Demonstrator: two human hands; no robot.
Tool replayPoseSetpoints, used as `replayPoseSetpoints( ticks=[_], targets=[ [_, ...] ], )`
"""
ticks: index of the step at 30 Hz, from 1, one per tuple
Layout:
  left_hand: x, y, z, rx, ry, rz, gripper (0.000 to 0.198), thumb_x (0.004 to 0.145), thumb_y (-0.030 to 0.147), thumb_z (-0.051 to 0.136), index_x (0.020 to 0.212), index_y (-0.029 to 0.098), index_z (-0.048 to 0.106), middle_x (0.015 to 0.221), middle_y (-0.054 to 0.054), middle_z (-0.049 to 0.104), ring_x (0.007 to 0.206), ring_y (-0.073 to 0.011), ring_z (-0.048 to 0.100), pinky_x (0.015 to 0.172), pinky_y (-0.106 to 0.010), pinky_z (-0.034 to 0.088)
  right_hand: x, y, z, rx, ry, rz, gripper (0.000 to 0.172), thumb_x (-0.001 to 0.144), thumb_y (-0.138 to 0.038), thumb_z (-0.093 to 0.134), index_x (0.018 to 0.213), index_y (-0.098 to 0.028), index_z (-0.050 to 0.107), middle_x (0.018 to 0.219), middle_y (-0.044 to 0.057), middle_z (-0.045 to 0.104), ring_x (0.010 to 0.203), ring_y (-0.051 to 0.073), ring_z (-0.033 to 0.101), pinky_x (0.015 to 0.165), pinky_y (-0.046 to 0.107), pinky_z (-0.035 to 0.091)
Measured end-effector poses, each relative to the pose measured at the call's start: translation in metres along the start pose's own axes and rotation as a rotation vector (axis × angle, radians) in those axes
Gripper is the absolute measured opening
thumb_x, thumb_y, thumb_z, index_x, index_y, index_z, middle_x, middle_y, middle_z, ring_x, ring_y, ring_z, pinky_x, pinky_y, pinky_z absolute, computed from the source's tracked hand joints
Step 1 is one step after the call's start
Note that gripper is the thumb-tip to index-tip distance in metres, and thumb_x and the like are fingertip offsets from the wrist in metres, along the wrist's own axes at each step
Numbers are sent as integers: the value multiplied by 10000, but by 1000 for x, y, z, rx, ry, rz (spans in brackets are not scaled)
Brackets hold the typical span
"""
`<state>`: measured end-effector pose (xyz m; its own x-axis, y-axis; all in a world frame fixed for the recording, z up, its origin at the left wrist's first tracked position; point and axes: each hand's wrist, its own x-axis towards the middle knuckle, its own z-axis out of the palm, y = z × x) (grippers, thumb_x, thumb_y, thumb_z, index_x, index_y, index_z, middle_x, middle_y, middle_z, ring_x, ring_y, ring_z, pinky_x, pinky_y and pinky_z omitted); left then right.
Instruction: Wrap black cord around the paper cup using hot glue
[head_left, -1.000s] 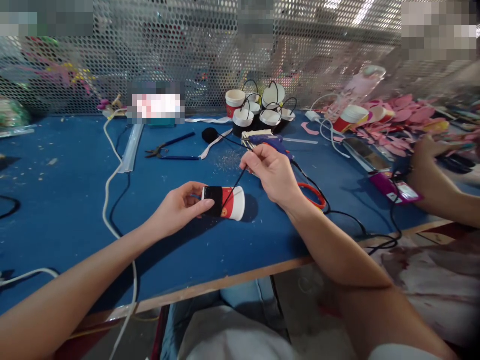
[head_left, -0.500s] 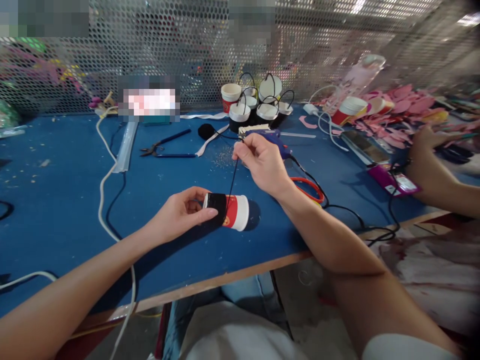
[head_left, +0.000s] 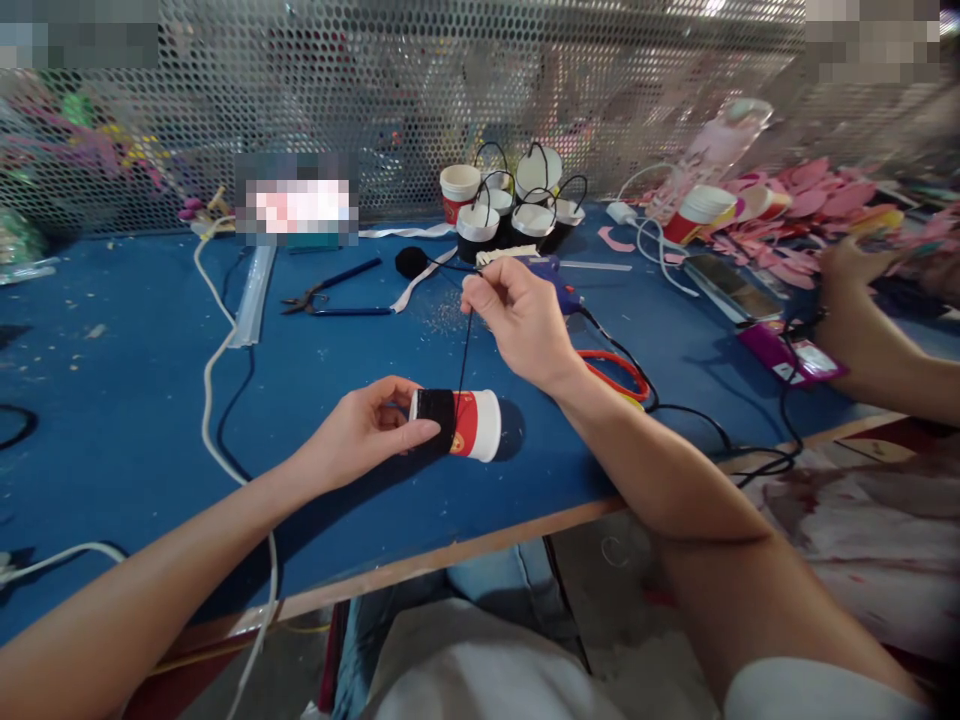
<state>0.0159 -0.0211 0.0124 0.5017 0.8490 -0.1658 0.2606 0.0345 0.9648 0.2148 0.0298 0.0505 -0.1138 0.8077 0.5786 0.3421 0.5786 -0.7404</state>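
Note:
My left hand [head_left: 358, 430] grips a paper cup [head_left: 461, 423] lying on its side on the blue table [head_left: 135, 400]. The cup is red and white, and its bottom half is wrapped in black cord. My right hand [head_left: 517, 318] is closed in a pinch on the black cord [head_left: 463, 352], holding it taut above the cup. The cord runs back from my fingers to a black ball of cord [head_left: 411, 262] further up the table.
A blue glue gun [head_left: 551, 277] and its black cable lie behind my right hand, beside red-handled scissors [head_left: 619, 372]. Pliers [head_left: 330, 292], several finished cups with cord handles [head_left: 517, 205], pink cut-outs [head_left: 795, 215], a phone [head_left: 731, 287] and another person's hand [head_left: 859, 300] are around.
My right hand has lifted the cord up and slightly left, so it now runs nearly straight up from the cup. The left hand keeps its grip on the cup.

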Motion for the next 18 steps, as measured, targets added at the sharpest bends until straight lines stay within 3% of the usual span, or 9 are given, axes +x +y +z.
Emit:
replayPoseSetpoints(
  ticks=[6, 18],
  targets=[
    [-3, 0, 2, 44, 9, 88, 467, 712, 378, 688, 1074, 150, 500, 998, -78, 617, 774, -159, 627, 700, -314, 532, -1, 9, 3, -69, -78, 55, 302, 879, -403, 464, 663, -192, 456, 614, -22, 519, 556, 85, 425, 556, 236, 349],
    [-6, -4, 1, 165, 73, 296, 520, 678, 313, 735, 1120, 172, 500, 980, -79, 629, 869, -195, 626, 753, -311, 541, -5, 17, 6, -123, -289, 210, 285, 852, -373, 482, 646, -176, 485, 638, 5, 592, 589, 99, 502, 609, 250, 371]
  ],
)
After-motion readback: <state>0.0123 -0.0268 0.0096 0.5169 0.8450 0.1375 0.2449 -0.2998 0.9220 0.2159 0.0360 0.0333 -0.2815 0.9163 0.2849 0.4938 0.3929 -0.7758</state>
